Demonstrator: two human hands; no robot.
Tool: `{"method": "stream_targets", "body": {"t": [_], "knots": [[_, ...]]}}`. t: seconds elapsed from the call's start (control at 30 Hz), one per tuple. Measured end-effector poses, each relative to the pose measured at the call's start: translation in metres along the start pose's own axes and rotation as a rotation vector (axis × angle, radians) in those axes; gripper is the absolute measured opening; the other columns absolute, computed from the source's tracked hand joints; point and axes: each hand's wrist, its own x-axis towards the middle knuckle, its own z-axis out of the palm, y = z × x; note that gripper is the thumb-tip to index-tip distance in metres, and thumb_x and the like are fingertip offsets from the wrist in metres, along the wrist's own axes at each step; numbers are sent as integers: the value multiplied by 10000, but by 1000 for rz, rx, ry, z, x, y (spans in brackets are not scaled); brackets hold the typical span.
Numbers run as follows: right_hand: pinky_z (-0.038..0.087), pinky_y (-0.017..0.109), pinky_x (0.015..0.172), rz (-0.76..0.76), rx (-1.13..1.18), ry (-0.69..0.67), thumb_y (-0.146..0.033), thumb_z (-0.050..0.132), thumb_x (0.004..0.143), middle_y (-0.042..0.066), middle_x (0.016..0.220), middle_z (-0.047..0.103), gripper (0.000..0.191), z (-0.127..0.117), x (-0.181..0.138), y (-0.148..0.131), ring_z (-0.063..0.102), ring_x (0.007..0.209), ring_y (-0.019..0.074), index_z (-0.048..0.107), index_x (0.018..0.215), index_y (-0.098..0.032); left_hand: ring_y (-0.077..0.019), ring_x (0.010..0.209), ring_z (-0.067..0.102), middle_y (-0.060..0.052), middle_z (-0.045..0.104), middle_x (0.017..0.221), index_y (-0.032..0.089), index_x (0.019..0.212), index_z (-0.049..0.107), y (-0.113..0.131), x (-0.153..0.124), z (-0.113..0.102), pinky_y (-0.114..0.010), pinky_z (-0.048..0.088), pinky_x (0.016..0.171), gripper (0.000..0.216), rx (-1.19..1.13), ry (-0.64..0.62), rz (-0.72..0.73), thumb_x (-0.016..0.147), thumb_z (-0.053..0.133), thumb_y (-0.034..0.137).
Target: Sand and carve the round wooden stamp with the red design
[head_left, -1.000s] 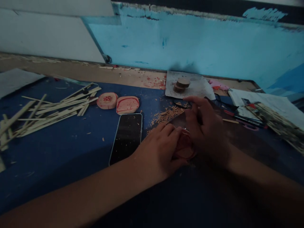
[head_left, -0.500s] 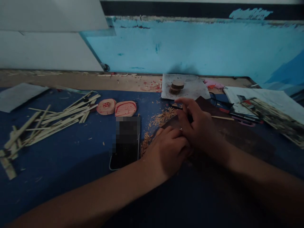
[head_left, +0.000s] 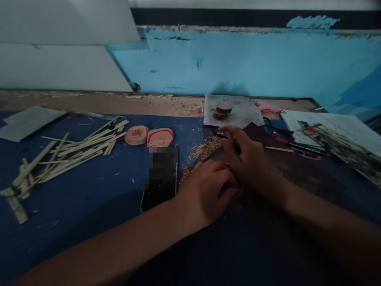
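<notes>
My left hand (head_left: 210, 184) is closed beside the wood chips, its fingers curled under; whatever they hold is hidden. Against its knuckles rests my right hand (head_left: 245, 153), wrapped around a dark tool (head_left: 220, 134) whose thin end sticks out past the index finger. Most of that tool is covered, so its kind does not show. Small chopped wood chips (head_left: 205, 149) lie in a heap just beyond both hands. Beneath the hands and to their right spreads a dark brown sheet (head_left: 297, 171).
Left of my hands lie a phone (head_left: 160, 178), two reddish painted wood slices (head_left: 136, 135) and a pile of thin wooden sticks (head_left: 74, 153). Brown round pieces (head_left: 224, 108) sit on white paper (head_left: 250, 115) at the back. A rough bark-like strip (head_left: 345, 149) is at right.
The whole view has shifted slightly, so things on the table appear a little lower and further right. Both hands keep nearly the same pose, still touching.
</notes>
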Motion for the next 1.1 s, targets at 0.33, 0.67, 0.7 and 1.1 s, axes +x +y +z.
{"method": "stream_targets", "body": {"t": [0.33,0.67,0.7,1.1], "knots": [[472,270,638,-32,-2,8,-297,536,1000,-3,822,652,340,2,0,5,542,610,137,617,1321,-221,-189,998,663,-37,718,1050,213,899,698,3,0,-18,-338,514,884,132,-99,-184,110,975,592,200],[479,273,658,-51,-8,9,-279,535,1001,13,876,674,331,1,1,5,563,635,137,626,1310,-206,-184,1029,648,-19,695,1066,231,986,710,4,-4,-27,-320,505,917,85,-110,-212,2,987,625,237],[478,271,651,-50,-8,5,-281,532,1002,12,879,678,328,1,1,4,562,629,136,625,1309,-211,-188,1035,644,-15,698,1063,232,969,700,4,-5,-26,-329,500,936,64,-105,-221,14,971,640,211],[461,264,632,-43,-19,-9,-274,536,1000,2,864,669,341,0,1,3,550,607,128,622,1323,-205,-160,956,654,-1,695,1023,214,925,672,7,-4,-30,-297,514,848,44,-207,-261,0,924,692,175]]}}
